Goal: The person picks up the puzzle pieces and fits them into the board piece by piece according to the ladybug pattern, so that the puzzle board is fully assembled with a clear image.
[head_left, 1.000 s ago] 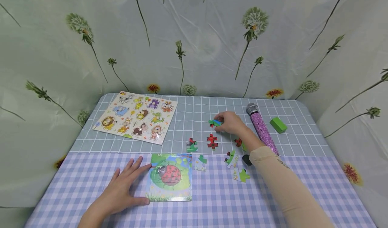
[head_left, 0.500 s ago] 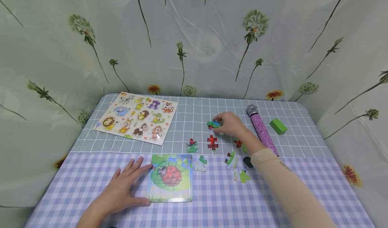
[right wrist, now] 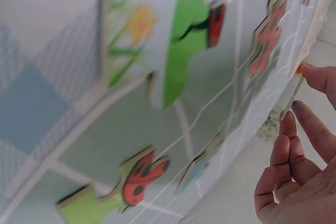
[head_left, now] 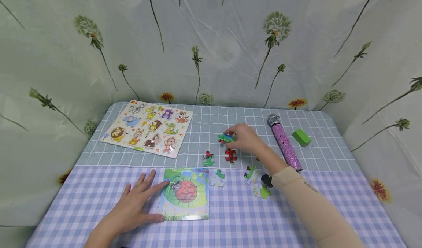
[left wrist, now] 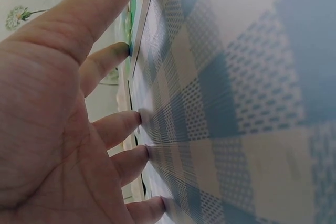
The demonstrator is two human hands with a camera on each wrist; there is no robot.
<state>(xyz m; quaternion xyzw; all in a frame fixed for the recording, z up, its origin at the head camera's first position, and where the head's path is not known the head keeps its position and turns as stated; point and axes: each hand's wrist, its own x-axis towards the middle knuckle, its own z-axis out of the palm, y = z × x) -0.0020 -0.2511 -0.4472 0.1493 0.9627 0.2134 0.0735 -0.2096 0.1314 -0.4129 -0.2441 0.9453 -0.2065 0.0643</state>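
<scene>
My right hand point(head_left: 245, 139) pinches a green, blue and red jigsaw piece point(head_left: 225, 138) above the grey gridded cloth. In the right wrist view that piece point(right wrist: 294, 95) shows edge-on between thumb and fingers. Just below it lies a red spotted piece point(head_left: 230, 156); a green one with a bit of ladybug point(head_left: 208, 159) is to its left. My left hand point(head_left: 130, 204) rests with spread fingers at the left side of a square ladybug puzzle board point(head_left: 186, 215), index finger and thumb touching its edge. In the left wrist view the fingertips point(left wrist: 140, 118) meet the cloth.
A flowery corner piece point(head_left: 217, 178) lies right of the board, with more loose pieces point(head_left: 251, 174) beyond, partly under my right arm. A black object point(head_left: 266, 181), a pink glitter microphone point(head_left: 285, 141) and a green block point(head_left: 301, 137) lie right. An animal peg puzzle point(head_left: 148, 129) sits back left.
My right hand has moved left and slightly nearer with the pinched jigsaw piece, now close over the red piece. The left index finger has slid slightly further over the board's edge.
</scene>
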